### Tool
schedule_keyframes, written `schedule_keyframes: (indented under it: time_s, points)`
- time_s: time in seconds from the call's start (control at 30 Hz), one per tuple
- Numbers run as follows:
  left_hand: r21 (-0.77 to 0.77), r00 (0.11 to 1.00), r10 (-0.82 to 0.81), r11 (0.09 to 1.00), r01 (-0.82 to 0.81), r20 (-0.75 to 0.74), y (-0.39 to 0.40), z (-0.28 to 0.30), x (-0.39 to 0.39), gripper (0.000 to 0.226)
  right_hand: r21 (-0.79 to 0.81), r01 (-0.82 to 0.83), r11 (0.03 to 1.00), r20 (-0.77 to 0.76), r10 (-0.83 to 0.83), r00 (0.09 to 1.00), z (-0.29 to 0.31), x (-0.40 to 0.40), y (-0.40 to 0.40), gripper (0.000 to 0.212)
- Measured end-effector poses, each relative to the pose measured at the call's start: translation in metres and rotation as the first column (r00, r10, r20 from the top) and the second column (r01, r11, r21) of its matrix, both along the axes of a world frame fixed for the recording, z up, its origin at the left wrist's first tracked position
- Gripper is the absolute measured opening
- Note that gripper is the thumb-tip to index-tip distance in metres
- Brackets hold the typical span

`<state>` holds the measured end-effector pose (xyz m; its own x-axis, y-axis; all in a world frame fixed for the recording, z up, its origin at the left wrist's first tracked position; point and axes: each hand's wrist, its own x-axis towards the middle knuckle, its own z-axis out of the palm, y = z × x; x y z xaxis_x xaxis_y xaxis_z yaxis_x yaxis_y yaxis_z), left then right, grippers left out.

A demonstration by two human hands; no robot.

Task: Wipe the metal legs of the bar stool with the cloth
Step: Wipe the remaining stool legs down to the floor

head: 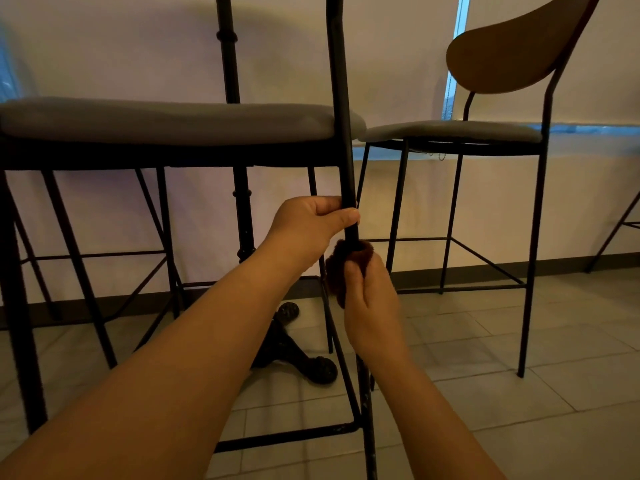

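Stool leg [341, 133] at frame centre: left hand [313, 225] gripping it, right hand [372, 306] just below clutching brown cloth [337, 268] around it

There is only the one view, from the camera on my head, so no second angle shares any of the scene. I look forward and slightly down from low, below the grey seat [166, 121] of the bar stool. Its black front leg [341, 133] runs through the middle of the picture, very close to me, with my left hand [311, 223] and right hand [372, 303] on it just below centre. Behind the leg stands a pale wall [433, 209]; to its right, farther off, a second stool [485, 133]. The wide lens seems to bend the edges, though I cannot be sure.
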<state>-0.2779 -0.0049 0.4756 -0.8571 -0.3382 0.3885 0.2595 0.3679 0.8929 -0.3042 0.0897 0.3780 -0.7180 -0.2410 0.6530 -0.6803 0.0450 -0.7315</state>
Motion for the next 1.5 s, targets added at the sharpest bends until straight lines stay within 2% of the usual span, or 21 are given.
schedule_keyframes:
  time_s: [0.1,0.13,0.2,0.27,0.33,0.4,0.5,0.53,0.6,0.67,0.73,0.83,0.9,0.97,1.03,1.13,1.2,1.27,1.33,1.43,1.5]
  points:
    - [-0.003,1.000,0.016,1.000,-0.016,0.000,0.002,-0.002,0.000,0.023,0.074,0.135,0.988,-0.051,-0.132,0.990,0.004,-0.004,-0.003,0.014]
    - [-0.008,1.000,0.022,1.000,-0.022,0.000,0.002,-0.003,-0.001,0.024,0.077,0.101,0.992,-0.018,-0.100,0.995,0.005,-0.006,-0.001,0.017]
    - [-0.023,0.999,0.031,0.999,-0.031,0.005,0.002,-0.004,-0.001,0.024,-0.014,-0.093,0.996,0.140,0.094,0.986,0.006,-0.010,0.003,0.023]
    - [-0.024,0.999,0.031,0.999,-0.030,0.013,0.003,-0.005,-0.001,0.024,-0.138,-0.250,0.958,0.258,0.279,0.925,0.003,-0.011,0.009,0.029]
    - [-0.025,0.999,0.035,0.999,-0.035,0.019,0.003,-0.005,0.000,0.024,-0.132,-0.290,0.948,0.276,0.316,0.908,-0.005,-0.009,0.013,0.026]
    - [-0.028,0.999,0.052,0.998,-0.052,0.014,0.004,-0.005,-0.001,0.022,-0.034,-0.222,0.974,0.194,0.224,0.955,-0.020,-0.006,0.013,0.022]
    - [-0.030,0.997,0.077,0.997,-0.077,-0.002,0.006,-0.009,-0.003,0.024,0.105,0.136,0.985,-0.043,-0.132,0.990,-0.039,-0.002,0.005,0.016]
    - [-0.029,0.997,0.082,0.996,-0.082,-0.004,0.007,-0.010,-0.003,0.024,0.108,0.221,0.969,-0.063,-0.215,0.974,-0.039,-0.001,0.001,0.018]
    - [-0.027,0.996,0.088,0.996,-0.088,-0.002,0.007,-0.012,-0.003,0.025,0.101,0.257,0.961,-0.050,-0.253,0.966,-0.036,0.000,-0.002,0.031]
    - [-0.034,0.996,0.087,0.996,-0.087,0.001,0.007,-0.012,-0.003,0.024,0.089,0.184,0.979,0.008,-0.185,0.983,-0.033,-0.002,-0.001,0.038]
    - [-0.037,0.997,0.078,0.996,-0.078,-0.003,0.007,-0.013,-0.002,0.021,0.029,0.022,0.999,0.150,-0.026,0.988,-0.031,-0.005,0.004,0.034]
    - [-0.044,0.998,0.069,0.997,-0.070,-0.008,0.008,-0.014,-0.002,0.019,-0.094,-0.225,0.970,0.333,0.244,0.911,-0.028,-0.007,0.013,0.034]
    - [-0.053,0.997,0.073,0.996,-0.073,-0.006,0.007,-0.015,-0.002,0.019,-0.114,-0.308,0.944,0.342,0.329,0.880,-0.030,-0.008,0.019,0.034]
    - [-0.064,0.997,0.075,0.995,-0.075,-0.003,0.007,-0.015,-0.003,0.020,-0.023,-0.266,0.964,0.263,0.262,0.929,-0.037,-0.006,0.020,0.027]
    - [-0.069,0.997,0.076,0.995,-0.076,-0.003,0.007,-0.016,-0.003,0.020,0.083,-0.135,0.987,0.136,0.123,0.983,-0.048,-0.005,0.018,0.020]
    - [-0.051,0.997,0.077,0.996,-0.078,-0.006,0.008,-0.018,-0.003,0.019,0.081,-0.039,0.996,0.122,0.029,0.992,-0.050,-0.002,0.013,0.022]
    - [-0.038,0.997,0.072,0.997,-0.072,-0.006,0.009,-0.019,-0.002,0.017,0.046,-0.100,0.994,0.228,0.087,0.970,-0.045,-0.001,0.014,0.026]
    - [-0.031,0.998,0.062,0.998,-0.063,-0.006,0.009,-0.020,-0.002,0.017,-0.042,-0.215,0.976,0.374,0.215,0.902,-0.041,-0.002,0.018,0.026]
    - [-0.034,0.998,0.056,0.998,-0.056,-0.006,0.009,-0.020,-0.001,0.017,-0.091,-0.278,0.956,0.445,0.288,0.848,-0.039,-0.005,0.022,0.026]
    - [-0.026,0.999,0.049,0.998,-0.049,-0.009,0.010,-0.021,-0.001,0.015,-0.107,-0.325,0.940,0.434,0.338,0.835,-0.040,-0.001,0.025,0.024]
    - [-0.015,0.999,0.051,0.999,-0.051,-0.016,0.010,-0.021,-0.001,0.015,-0.056,-0.300,0.952,0.356,0.300,0.885,-0.051,0.004,0.024,0.022]
